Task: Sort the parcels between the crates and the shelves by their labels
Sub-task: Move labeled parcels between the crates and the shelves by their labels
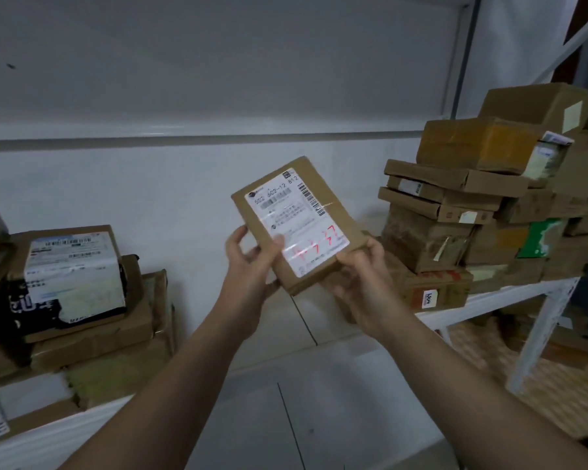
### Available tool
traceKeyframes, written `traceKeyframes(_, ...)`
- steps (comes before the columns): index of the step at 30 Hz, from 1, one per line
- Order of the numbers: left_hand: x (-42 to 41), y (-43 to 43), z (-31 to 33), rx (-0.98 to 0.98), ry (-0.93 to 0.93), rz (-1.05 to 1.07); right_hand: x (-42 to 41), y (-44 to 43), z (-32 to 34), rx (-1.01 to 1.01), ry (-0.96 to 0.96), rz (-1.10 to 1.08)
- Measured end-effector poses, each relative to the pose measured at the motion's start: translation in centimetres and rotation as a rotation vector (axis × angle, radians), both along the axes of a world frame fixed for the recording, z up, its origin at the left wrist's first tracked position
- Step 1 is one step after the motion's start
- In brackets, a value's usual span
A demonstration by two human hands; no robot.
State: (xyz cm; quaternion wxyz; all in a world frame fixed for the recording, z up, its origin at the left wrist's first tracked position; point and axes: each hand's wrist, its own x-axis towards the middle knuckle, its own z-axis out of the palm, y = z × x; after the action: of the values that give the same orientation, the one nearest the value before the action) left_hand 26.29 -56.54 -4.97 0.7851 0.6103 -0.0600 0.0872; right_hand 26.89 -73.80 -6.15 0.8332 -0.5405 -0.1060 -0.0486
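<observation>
I hold a flat brown cardboard parcel (306, 184) up in front of me, tilted, its white label with a barcode and red handwriting facing me. My left hand (252, 262) grips its lower left edge, thumb on the label. My right hand (360, 279) grips its lower right corner from below. To the left, a white shelf (48, 432) carries a stack of parcels topped by a labelled box (72, 276). At the right, a second white shelf (489, 300) bears a tall pile of brown parcels (472, 212).
A pale wall with a horizontal rail (184, 139) stands behind the parcel. White floor tiles (319, 401) lie between the two shelves. A slanted white shelf leg (537, 337) is at the right, with more boxes under that shelf (557, 347). No crate is visible.
</observation>
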Motion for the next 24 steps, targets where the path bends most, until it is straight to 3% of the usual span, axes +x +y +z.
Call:
traceKeyframes(2, -0.5, -0.2, -1.2, 0.042, -0.067, -0.025, 0.1, 0.5, -0.8, -0.074, 0.014, 0.011)
traceKeyframes(6, -1.7, 1.1, -2.8, 0.117, -0.156, 0.122, 0.3, 1.3, -1.5, -0.297, 0.027, -0.055)
traceKeyframes(8, -2.5, 1.9, -3.4, 0.243, -0.194, 0.245, 0.5, 2.5, -2.0, -0.358, -0.017, -0.068)
traceKeyframes(11, -3.9, 3.2, -3.5, 0.431, -0.21, 0.416, 0.6, 5.0, -2.7, -0.361, -0.044, -0.007)
traceKeyframes(14, -5.6, 4.8, -2.3, 0.5, -0.252, 0.436, 0.5, 7.4, -2.4, -0.305, -0.094, 0.1)
traceKeyframes(18, -7.3, 7.0, -0.3, 0.844, -0.489, 0.656, 0.4, 10.7, 0.9, -0.25, -0.17, 0.166)
traceKeyframes(24, -10.0, 11.1, 4.5, 1.045, -0.562, 0.936, -0.2, 15.8, 6.0, -0.218, -0.313, 0.327)
